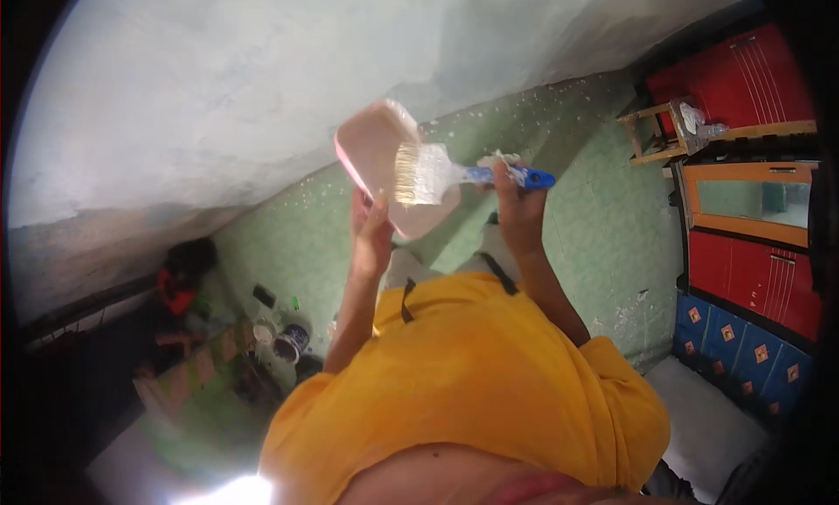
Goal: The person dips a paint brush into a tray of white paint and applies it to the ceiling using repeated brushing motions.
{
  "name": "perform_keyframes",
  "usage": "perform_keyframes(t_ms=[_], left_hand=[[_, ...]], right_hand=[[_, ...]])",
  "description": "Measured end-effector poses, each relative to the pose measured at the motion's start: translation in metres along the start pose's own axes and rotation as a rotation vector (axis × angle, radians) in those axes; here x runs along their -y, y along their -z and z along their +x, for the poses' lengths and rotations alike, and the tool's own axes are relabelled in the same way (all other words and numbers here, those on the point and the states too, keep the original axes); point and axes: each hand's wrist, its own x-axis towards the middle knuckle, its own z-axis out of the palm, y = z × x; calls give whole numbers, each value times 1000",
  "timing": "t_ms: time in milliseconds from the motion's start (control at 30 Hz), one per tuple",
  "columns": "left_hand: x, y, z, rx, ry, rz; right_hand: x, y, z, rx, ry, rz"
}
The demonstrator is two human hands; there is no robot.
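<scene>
My left hand grips the near left edge of a shallow pink tray, its thumb over the rim. The tray is tilted, and whitish paint seems to coat its inside. In my right hand is a wide paintbrush with a blue handle, its fingers closed round the handle. The pale bristles, smeared with white, point left over the right part of the tray; whether they touch it I cannot tell. A crumpled whitish rag or paper shows beside the right hand's fingers.
A whitish patchy wall rises ahead, above a green floor speckled with white drops. On the right stand a wooden stool and a red cabinet with a mirror. At left are a dark bucket and a person in red.
</scene>
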Motion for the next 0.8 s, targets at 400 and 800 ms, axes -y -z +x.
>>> perform_keyframes(t_ms=[400, 800], left_hand=[[-11, -53, -30, 15, -119, 18], [-12, -65, -32, -43, -186, 44]], right_hand=[[81, -1, 11, 240, 704, -634], [85, -11, 17, 324, 715, -727]])
